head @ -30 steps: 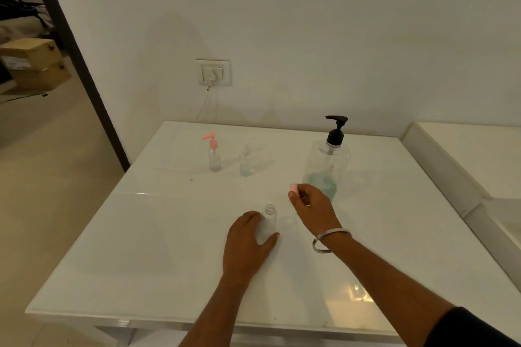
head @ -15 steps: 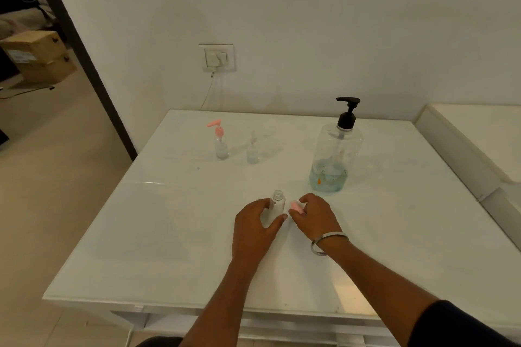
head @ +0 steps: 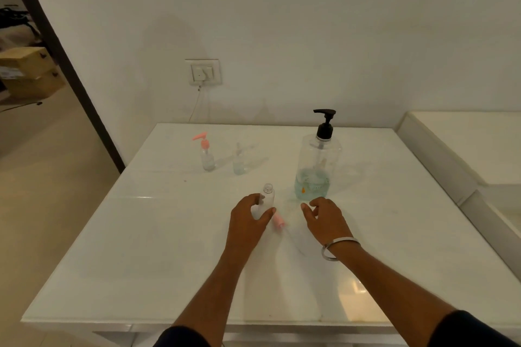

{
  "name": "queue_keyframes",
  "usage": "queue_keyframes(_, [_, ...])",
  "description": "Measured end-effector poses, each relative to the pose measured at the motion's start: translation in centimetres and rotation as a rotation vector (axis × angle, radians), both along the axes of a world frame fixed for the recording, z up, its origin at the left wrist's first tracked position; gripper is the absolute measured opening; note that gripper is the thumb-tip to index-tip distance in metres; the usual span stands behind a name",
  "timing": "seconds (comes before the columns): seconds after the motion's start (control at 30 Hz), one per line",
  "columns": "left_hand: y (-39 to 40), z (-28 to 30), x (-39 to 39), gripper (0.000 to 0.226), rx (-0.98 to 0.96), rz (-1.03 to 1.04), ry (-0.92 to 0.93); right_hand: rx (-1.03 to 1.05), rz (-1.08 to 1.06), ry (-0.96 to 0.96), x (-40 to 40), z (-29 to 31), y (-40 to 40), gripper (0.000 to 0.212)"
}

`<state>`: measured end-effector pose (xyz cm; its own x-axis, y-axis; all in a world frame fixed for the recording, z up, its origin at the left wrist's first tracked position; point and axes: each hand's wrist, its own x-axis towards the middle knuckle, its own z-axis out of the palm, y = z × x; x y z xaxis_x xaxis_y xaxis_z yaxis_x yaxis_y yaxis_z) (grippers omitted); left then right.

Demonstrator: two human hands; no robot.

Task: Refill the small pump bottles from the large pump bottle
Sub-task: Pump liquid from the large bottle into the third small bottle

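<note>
Near the middle of the frame, a small clear bottle [head: 267, 198] stands upright on the white table [head: 141, 248] with its top off and its neck open. The left hand [head: 248, 222] holds it, with fingers curled round its left side and the thumb on its right side. Just to the lower right of that thumb, a pink pump top [head: 279, 221] lies flat on the table. The right hand [head: 327, 220] is a little way to the right of the pump top, fingers loosely bent and holding nothing, with a metal bangle [head: 338, 248] on the wrist. Right above that hand stands the large pump bottle [head: 317, 169], clear with a black pump and some blue-green liquid at the bottom. Farther up and to the left stand two more small bottles side by side: one with a pink pump [head: 205, 153] and one clear one [head: 239, 162]. On the wall behind the table sits a white switch plate [head: 203, 72].
</note>
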<state>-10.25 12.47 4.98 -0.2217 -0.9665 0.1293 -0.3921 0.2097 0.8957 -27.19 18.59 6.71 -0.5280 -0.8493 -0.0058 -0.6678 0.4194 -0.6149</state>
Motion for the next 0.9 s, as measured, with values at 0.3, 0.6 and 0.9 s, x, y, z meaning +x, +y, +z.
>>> queue_keyframes(0.3, [-2.1, 3.5, -3.8, 0.032, -0.080, -0.056, 0.109, -0.109, -0.131, 0.040, -5.1, 2.6, -0.1, 0.027])
queue_keyframes(0.6, [-4.0, 7.0, -6.9, 0.034, -0.129, -0.072, 0.145, -0.347, -0.138, 0.064, -8.3, 10.3, -4.4, 0.034])
queue_keyframes(0.9, [-5.8, 9.7, -8.4, 0.033, -0.193, -0.050, 0.140, -0.374, 0.103, -0.041, -6.0, 15.7, -8.0, 0.046])
